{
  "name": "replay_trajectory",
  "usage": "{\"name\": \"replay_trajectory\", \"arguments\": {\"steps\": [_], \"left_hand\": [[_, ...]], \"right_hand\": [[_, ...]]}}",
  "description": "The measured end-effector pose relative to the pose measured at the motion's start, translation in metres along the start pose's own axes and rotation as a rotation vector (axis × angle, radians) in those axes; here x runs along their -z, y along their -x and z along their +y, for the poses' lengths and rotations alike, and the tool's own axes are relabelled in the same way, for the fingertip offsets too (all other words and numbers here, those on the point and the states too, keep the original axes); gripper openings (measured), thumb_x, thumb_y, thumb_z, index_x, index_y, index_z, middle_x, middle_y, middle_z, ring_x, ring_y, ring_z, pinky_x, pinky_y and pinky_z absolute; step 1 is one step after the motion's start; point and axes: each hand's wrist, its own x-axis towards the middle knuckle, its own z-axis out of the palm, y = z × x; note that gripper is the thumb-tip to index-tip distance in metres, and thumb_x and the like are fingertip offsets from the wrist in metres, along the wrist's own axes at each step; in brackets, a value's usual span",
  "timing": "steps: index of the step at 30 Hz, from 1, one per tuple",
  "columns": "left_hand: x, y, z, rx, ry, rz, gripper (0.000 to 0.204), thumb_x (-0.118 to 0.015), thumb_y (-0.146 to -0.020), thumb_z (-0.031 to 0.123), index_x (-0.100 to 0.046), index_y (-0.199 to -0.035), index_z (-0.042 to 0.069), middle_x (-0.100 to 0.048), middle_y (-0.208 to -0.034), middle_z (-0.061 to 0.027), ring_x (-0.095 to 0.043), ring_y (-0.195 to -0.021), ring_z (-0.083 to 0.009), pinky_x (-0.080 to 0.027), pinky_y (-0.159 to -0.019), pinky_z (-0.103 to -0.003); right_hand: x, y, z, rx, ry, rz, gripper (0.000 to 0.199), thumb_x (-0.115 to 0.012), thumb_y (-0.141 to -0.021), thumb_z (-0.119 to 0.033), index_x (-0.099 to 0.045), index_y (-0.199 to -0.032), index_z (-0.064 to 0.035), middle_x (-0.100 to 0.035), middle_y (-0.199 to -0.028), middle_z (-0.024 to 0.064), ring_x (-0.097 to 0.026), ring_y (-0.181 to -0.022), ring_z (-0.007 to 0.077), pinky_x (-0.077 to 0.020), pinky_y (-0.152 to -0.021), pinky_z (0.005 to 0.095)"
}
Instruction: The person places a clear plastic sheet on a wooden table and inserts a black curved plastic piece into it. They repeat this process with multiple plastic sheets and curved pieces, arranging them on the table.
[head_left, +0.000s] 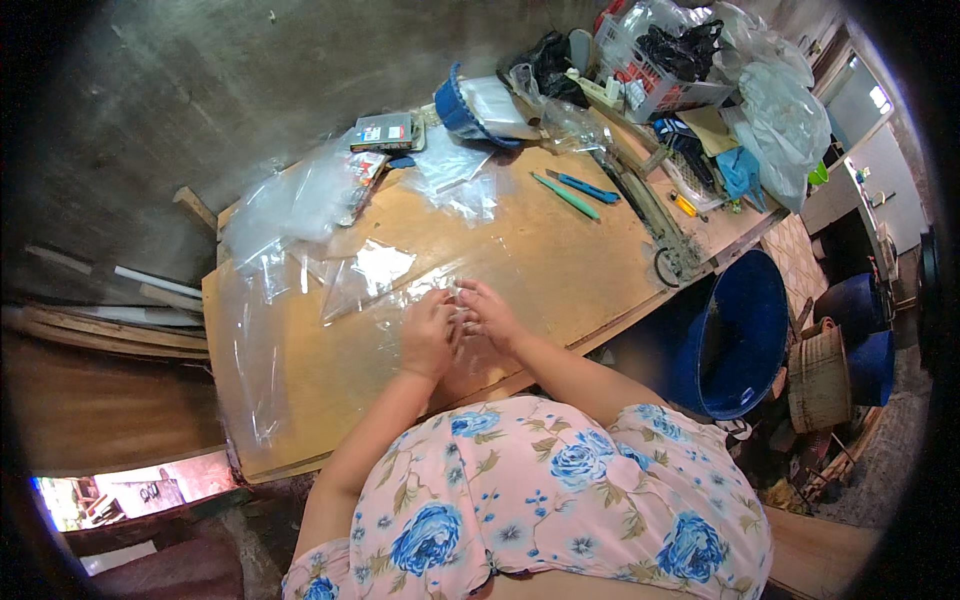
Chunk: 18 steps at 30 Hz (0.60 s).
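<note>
Near the front edge of the wooden table, my left hand (428,328) and my right hand (486,312) almost meet, fingers curled inward. Both appear closed on a transparent plastic bag (465,272), whose shiny film spreads out beyond the fingertips. Exactly where the fingertips grip is partly hidden by the hands. More transparent plastic bags (378,268) lie flat just left of my hands, and another long sheet of film (252,350) covers the table's left side. A green pen-like tool (568,196) and a blue utility knife (584,188) rest side by side farther off to the right.
Stacked plastic bags (295,205), a small box (383,132) and a tilted blue basin (462,108) sit at the back of the tabletop (330,385). A loaded crate (680,92) stands far right. A large blue barrel (738,335) is beside the table's right edge.
</note>
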Motion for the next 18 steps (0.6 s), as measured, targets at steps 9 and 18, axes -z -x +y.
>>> {"name": "replay_trajectory", "arguments": {"steps": [9,18], "left_hand": [[-0.088,-0.022,0.011,0.017,-0.159,-0.358,0.052,-0.060,-0.079,0.031,-0.047,-0.125,0.011,-0.034,-0.139,-0.0150,-0.027,-0.130,-0.0350,-0.021,-0.101,-0.059],[-0.109,-0.031,0.010,0.129,-0.154,-0.243,0.056,-0.063,-0.076,0.027,-0.046,-0.127,0.012,-0.035,-0.138,-0.0166,-0.026,-0.130,-0.0369,-0.018,-0.101,-0.061]], "right_hand": [[0.122,-0.022,-0.009,-0.187,0.277,0.308,0.017,-0.055,-0.091,-0.018,-0.064,-0.100,-0.0060,-0.060,-0.072,0.0017,-0.052,-0.056,0.0089,-0.0443,-0.050,0.0232],[0.146,-0.048,0.005,0.266,0.829,0.448,0.018,-0.063,-0.082,-0.014,-0.064,-0.089,0.0027,-0.065,-0.073,0.0082,-0.061,-0.065,0.0158,-0.0477,-0.060,0.0270]]}}
